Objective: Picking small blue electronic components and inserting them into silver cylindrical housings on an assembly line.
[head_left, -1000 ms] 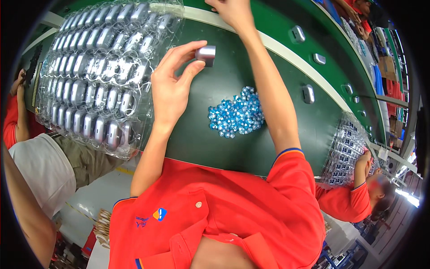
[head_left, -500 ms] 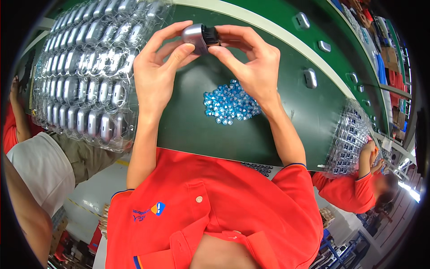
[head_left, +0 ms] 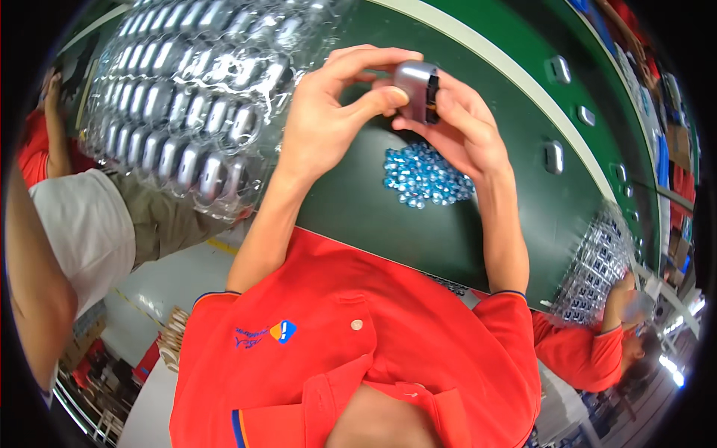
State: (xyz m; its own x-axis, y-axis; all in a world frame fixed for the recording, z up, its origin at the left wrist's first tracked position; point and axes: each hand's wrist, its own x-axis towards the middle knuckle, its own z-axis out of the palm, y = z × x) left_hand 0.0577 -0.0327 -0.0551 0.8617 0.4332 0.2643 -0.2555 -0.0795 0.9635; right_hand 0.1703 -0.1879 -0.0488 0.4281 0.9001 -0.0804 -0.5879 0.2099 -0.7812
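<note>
Both my hands hold one small silver part with a black end (head_left: pixel 418 88) above the green table (head_left: pixel 358 216). My left hand (head_left: pixel 332 112) pinches it from the left with thumb and fingers. My right hand (head_left: pixel 455 131) cups it from the right and below. Just under my right hand lies a pile of small blue pieces (head_left: pixel 426 175) on the table. A clear plastic tray (head_left: pixel 202 97) filled with several silver parts sits to the left of my left hand.
Single silver parts (head_left: pixel 554 157) lie along the table's far side by a pale stripe. A second clear tray (head_left: pixel 597 276) stands at the right, beside a person in red (head_left: pixel 590 351). Another person in a white top (head_left: pixel 82 224) sits at my left.
My hands have drawn the silver part closer together and nearer to me. One second ago only my left hand held it while my right arm reached far across the table.
</note>
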